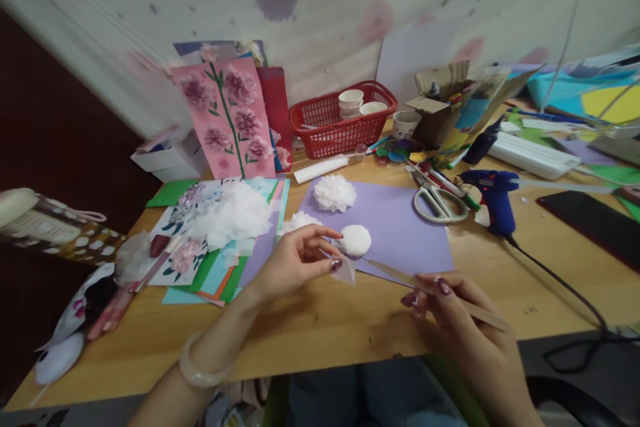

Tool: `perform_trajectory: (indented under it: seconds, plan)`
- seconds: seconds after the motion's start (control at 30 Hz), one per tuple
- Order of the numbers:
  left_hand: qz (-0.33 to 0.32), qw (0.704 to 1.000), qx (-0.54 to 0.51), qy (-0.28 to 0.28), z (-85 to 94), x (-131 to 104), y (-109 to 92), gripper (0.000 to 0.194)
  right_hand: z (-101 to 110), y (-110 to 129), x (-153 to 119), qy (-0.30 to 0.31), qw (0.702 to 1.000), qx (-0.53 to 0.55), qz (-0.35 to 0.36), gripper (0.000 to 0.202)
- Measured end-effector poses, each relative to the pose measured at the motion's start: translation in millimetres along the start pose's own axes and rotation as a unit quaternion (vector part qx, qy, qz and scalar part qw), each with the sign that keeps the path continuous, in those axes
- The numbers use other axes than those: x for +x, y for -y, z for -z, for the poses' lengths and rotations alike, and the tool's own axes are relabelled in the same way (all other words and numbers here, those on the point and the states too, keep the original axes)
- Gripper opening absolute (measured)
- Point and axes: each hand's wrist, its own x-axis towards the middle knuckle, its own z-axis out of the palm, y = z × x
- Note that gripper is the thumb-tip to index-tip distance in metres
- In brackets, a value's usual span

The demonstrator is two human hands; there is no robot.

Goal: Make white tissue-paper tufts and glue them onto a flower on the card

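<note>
My left hand (305, 255) has thumb and fingers closed on a small, thin white tissue paper piece (345, 272). Its fingertips are beside a round white foam-like piece (356, 240) on the purple paper sheet (410, 230). In my right hand (460, 317) is a slim tan tool (393, 270) with a pointed tip, gripped between thumb and fingers. The tip points left, near the round piece and the tissue. Just behind stands a ruffled white paper flower (334, 193). Another ruffled white piece (300, 221) is partly hidden by my left hand.
Scissors (440, 205) and a blue glue gun (493, 193) with a black cord lie to the right, near a phone (593, 220). A red basket (345, 123) holds white cups. White tissue (230, 213) is heaped on coloured papers at left. A pink flower picture (225, 120) stands behind.
</note>
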Motion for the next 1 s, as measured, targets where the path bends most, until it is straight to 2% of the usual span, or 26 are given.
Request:
perform_trajectory:
  seconds: [0.1, 0.2, 0.47, 0.6, 0.7, 0.8, 0.87, 1.0]
  plan:
    - [0.0, 1.0, -0.005, -0.011, -7.6, 1, 7, 0.038, -8, -3, -4, 0.052, 0.998, 0.033, 0.003, 0.024]
    - [0.002, 1.0, 0.003, -0.026, -10.3, 2, 13, 0.04, -12, -4, -6, 0.074, 0.996, 0.051, 0.009, 0.021]
    - [0.007, 1.0, -0.013, -0.007, -11.4, -3, 13, 0.04, -18, 2, -9, 0.041, 0.998, 0.022, -0.028, 0.022]
    - [0.012, 0.999, -0.044, 0.01, -9.4, -3, 12, 0.044, -20, 5, -10, 0.032, 0.999, 0.005, -0.023, 0.022]
    - [0.013, 0.999, -0.052, -0.001, -10.1, -1, 15, 0.045, -20, 5, -13, 0.03, 0.999, -0.036, -0.008, 0.021]
    - [0.004, 0.999, -0.038, -0.011, -11.9, 0, 20, 0.044, -16, 3, -16, 0.035, 0.996, -0.075, 0.023, 0.018]
    - [0.001, 1.0, -0.022, -0.014, -13.5, 1, 23, 0.045, -11, 1, -16, 0.051, 0.988, -0.121, 0.077, 0.016]
    - [-0.013, 0.999, 0.022, -0.048, -17.3, 1, 25, 0.044, -7, -2, -14, 0.097, 0.953, -0.205, 0.201, 0.013]
